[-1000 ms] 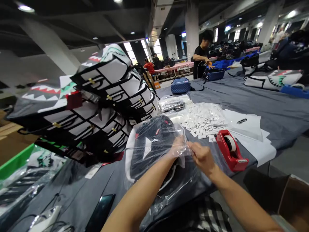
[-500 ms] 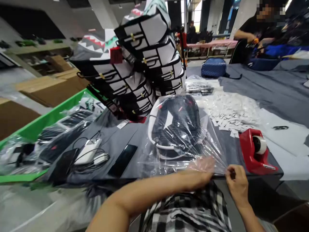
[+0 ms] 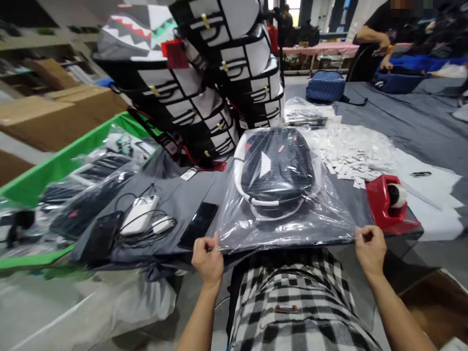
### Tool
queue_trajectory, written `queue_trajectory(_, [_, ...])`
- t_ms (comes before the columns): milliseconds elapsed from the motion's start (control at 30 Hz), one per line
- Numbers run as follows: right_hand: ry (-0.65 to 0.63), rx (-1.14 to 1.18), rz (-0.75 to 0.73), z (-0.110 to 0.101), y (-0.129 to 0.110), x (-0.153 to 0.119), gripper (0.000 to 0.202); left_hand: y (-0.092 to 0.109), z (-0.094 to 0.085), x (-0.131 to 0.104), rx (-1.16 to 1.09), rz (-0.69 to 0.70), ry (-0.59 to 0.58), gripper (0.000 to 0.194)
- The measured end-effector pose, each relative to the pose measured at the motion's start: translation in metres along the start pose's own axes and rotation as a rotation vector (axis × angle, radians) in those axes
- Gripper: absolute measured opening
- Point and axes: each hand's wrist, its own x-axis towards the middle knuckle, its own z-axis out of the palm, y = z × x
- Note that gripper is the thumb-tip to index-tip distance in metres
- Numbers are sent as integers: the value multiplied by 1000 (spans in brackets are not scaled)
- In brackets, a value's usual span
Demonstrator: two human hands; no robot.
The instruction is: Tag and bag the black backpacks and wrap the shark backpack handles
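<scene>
A black and white backpack (image 3: 278, 165) lies inside a clear plastic bag (image 3: 292, 231) at the table's front edge. My left hand (image 3: 209, 258) pinches the bag's near left corner, just beside a black phone (image 3: 199, 225). At the near right corner, my right hand (image 3: 371, 248) has its fingers closed on the plastic too. Between the two hands the bag's mouth edge is stretched fairly straight. A red tape dispenser (image 3: 389, 204) with a white roll stands right behind my right hand.
Stacked black and white backpacks (image 3: 204, 107) rise behind on the left. A green-sided bin (image 3: 62, 151) holds several bagged items. Cables and a white power bank (image 3: 140, 214) lie on the left. White tags (image 3: 351, 163) are heaped at right. A person (image 3: 380, 44) works at the far right.
My left hand has moved from the bag's right part to its left corner and closed there. The bag's near edge is now spread out; my right hand still grips the right corner.
</scene>
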Motion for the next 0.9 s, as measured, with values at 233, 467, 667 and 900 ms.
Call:
queue_trajectory(233, [-71,32,-7,-22,-7,-38,40,-7,-32,-31,-43,-179,111,38])
queue_trajectory(467, [-144,-63,51,-27,3,-57,36,-28,-52,-51,-1,-143,-105,42])
queue_trajectory(667, [-346,179,351,-53,17,-27,29,-47,-81,-22,2,-356,-190,31])
queue_trajectory(900, [-550,-81,277,-8,18,30,49,-8,-42,35,-173,-477,-621,61])
